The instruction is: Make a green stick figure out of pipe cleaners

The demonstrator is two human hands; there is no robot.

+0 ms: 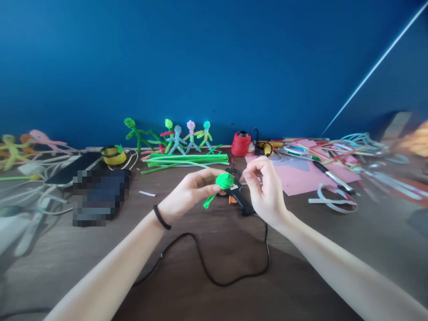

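Observation:
My left hand point(197, 187) pinches a bright green coiled pipe cleaner point(224, 180), wound into a small cone-like ball with a short tail hanging down on its left. Just right of it, my right hand point(265, 189) is raised with thumb and fingers pressed together. Whatever those fingers hold, if anything, is too small to make out. Between and below the hands lies a black glue gun point(241, 200) on the dark table, partly covered by the left hand. Its black cord point(214, 281) curves across the table toward me.
Green pipe cleaners point(187, 160) lie behind my hands, before several pipe-cleaner figures point(178, 139) against the blue wall. A red thread spool point(240, 144), pink paper point(294, 178) and a black marker point(334, 177) are to the right. A dark phone point(75, 168) lies left, beside cables.

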